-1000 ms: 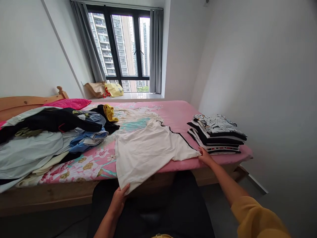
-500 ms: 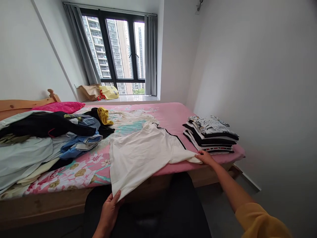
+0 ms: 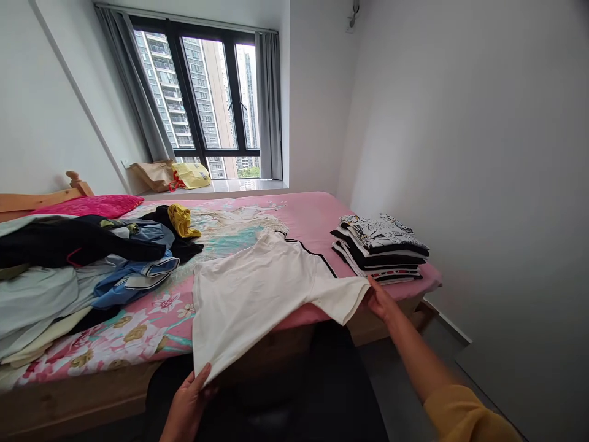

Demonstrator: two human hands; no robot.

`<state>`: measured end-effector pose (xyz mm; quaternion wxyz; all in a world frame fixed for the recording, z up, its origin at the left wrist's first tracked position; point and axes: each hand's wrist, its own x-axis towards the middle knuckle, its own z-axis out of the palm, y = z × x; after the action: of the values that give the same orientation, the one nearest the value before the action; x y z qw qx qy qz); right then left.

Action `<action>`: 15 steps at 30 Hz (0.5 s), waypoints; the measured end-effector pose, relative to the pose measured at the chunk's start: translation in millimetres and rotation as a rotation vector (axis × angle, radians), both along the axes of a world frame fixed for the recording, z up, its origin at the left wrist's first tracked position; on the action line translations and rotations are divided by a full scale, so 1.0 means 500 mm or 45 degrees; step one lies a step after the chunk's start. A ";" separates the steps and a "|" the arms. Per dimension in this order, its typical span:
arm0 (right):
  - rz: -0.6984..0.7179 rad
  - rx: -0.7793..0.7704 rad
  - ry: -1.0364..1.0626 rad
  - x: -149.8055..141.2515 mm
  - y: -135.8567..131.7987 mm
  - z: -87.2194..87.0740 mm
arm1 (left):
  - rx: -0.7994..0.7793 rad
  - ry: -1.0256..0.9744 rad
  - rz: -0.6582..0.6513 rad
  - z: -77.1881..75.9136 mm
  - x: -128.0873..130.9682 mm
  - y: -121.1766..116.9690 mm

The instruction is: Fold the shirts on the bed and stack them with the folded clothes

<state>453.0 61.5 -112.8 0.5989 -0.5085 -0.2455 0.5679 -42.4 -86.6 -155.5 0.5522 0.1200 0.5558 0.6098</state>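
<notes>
A white T-shirt (image 3: 257, 282) with black trim along one edge lies spread over the front of the bed, its near side pulled past the mattress edge. My left hand (image 3: 189, 396) pinches its lower near corner, thumb on top. At the other end, my right hand (image 3: 381, 301) grips the sleeve edge, holding it slightly raised so the sleeve opening hangs down. Just behind my right hand stands a stack of folded clothes (image 3: 380, 248), black and white with a patterned piece on top.
A loose heap of clothes (image 3: 92, 264) covers the left of the bed, with a yellow garment (image 3: 184, 220) at its far end. Behind it lies a bright pink pillow (image 3: 92, 207). Bags (image 3: 156, 176) sit on the windowsill. The bed's wooden side (image 3: 92, 393) is close to my knees.
My right hand has lifted the sleeve edge a little, and the sleeve now hangs more open. My left hand keeps its hold on the corner. The view has shifted slightly to the right.
</notes>
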 end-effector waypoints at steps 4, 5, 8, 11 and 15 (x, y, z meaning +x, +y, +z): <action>0.038 -0.085 0.137 -0.063 -0.073 -0.076 | -0.044 -0.050 0.005 -0.014 0.005 -0.006; 0.025 -0.110 0.159 -0.079 -0.087 -0.096 | -0.044 -0.058 0.000 -0.011 0.006 -0.006; -0.135 -0.144 0.205 -0.117 -0.109 -0.141 | -0.064 -0.050 -0.005 0.002 0.012 -0.006; -0.337 -0.094 0.224 -0.140 -0.104 -0.157 | -0.097 -0.022 -0.009 0.006 0.013 -0.006; -0.448 0.036 0.281 -0.157 -0.096 -0.144 | -0.105 -0.036 -0.010 -0.010 0.004 -0.006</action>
<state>374.6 13.5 -184.8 0.7192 -0.4697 -0.0939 0.5033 -40.5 -89.6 -160.7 0.5667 0.0906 0.5722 0.5859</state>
